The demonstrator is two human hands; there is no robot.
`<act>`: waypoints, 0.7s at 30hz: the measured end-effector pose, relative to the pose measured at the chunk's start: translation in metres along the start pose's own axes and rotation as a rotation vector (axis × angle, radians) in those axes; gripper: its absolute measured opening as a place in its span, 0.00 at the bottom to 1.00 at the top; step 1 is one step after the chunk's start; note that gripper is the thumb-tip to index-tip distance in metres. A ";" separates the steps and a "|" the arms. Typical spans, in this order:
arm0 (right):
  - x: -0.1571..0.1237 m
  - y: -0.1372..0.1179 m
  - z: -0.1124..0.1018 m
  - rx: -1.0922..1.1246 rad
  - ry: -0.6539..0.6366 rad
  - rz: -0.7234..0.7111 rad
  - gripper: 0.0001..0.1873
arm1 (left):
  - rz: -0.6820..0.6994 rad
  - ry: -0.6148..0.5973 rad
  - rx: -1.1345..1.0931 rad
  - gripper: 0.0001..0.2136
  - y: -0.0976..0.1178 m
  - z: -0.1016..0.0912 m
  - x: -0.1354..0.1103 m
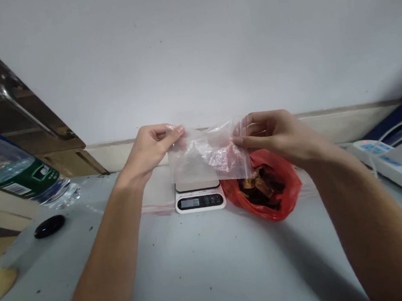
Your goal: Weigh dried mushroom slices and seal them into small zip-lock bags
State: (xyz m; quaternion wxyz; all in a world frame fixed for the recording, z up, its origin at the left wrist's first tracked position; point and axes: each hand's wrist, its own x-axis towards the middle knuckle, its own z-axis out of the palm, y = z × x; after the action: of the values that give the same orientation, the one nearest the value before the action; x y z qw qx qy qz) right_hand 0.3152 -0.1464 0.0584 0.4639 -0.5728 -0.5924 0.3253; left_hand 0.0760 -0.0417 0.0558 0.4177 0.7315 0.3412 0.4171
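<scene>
Clear zip bag (208, 157), pinched by left hand (152, 145) and right hand (272, 133), half hides scale (200, 198).

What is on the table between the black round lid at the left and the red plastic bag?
In the head view, a small white digital kitchen scale stands there, close beside the red plastic bag; the grey table near the black round lid is bare.

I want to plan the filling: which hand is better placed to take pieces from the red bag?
Probably the right hand: the red bag lies just below it, while the left hand is farther away, pinching the clear bag.
</scene>
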 end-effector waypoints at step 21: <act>0.006 -0.005 0.213 -1.037 -0.593 -0.531 0.13 | -0.685 -0.233 0.216 0.15 -0.080 -0.120 -0.044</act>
State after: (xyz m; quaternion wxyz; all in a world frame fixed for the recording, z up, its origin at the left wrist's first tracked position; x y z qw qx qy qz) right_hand 0.1172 -0.1101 -0.0121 0.0087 -0.4425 -0.8966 0.0160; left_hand -0.0617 -0.0066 0.0057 0.4896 0.6572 0.5583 0.1288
